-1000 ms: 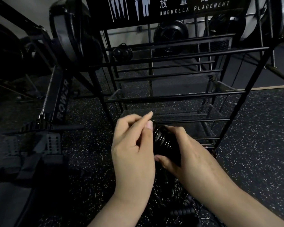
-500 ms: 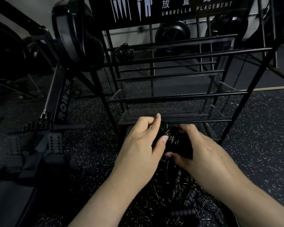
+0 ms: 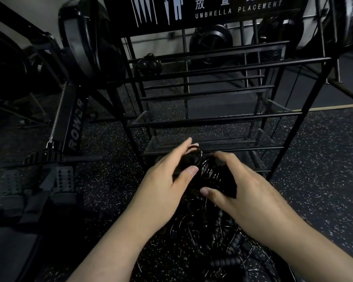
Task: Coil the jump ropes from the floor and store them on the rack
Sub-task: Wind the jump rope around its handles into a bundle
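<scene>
**Q:** As the rack fills most of the head view, what has changed around it over the last 1 second?

**A:** The black metal stand under its "UMBRELLA PLACEMENT" sign has stayed put, but both hands have pushed forward — from clear of the bottom shelf to right in front of its edge. To the left, the rower lies on the speckled floor as before.

**Q:** And the hands themselves?

**A:** 1 second ago the left hand had its fingers raised above the bundle, seemingly drawing a turn of cord. Now it closes around the bundle's left end, thumb across the front, a thin loop showing at the fingertips. The right hand goes on clasping the coiled jump rope from the right, thumb underneath.

**Q:** So where does the job stand?

**A:** By the look of it, 1 rope is wound tight and held between both hands, just short of the lowest shelf — ready to be set down, though not yet on the rack. Below the wrists, a tangle of loose ropes and ribbed handles remains on the floor. 1 small dark bundle already hangs from an upper rail.
</scene>
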